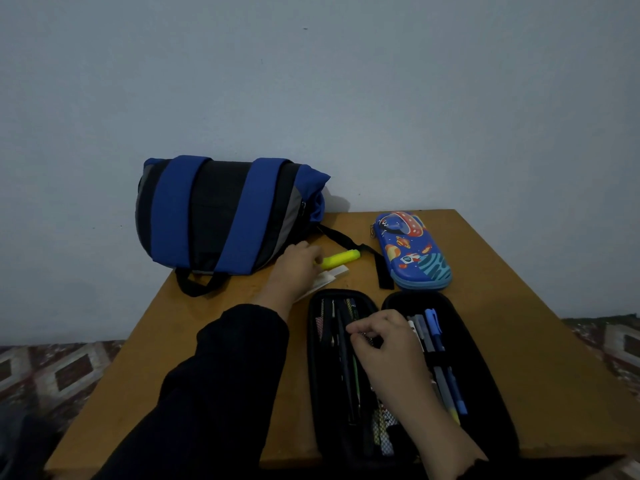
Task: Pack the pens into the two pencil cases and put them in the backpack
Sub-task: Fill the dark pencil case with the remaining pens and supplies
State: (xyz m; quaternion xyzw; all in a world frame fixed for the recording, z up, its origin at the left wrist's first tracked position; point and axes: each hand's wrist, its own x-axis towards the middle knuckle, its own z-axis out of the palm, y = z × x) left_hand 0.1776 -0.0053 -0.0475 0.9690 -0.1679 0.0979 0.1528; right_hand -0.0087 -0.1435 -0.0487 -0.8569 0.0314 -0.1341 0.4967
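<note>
Left hand point(298, 268) reaches across the table point(207, 323) beside the backpack point(221, 213), fingers closing on the yellow highlighter point(341, 258). It is best lifted by its middle and laid lengthwise in the open black pencil case point(485, 375), where the right hand point(388, 344) pinches the pens in place. Farther right, the blue pencil case point(412, 251) lies closed.

Backpack point(221, 216) at the far left of the surface point(519, 306), against the wall point(346, 81). Shut case point(412, 251) far right. Highlighter point(341, 258) between them, with an eraser point(337, 271) just in front. Open case point(412, 375) nearest, pens point(438, 348) in its right half, more in the left.
</note>
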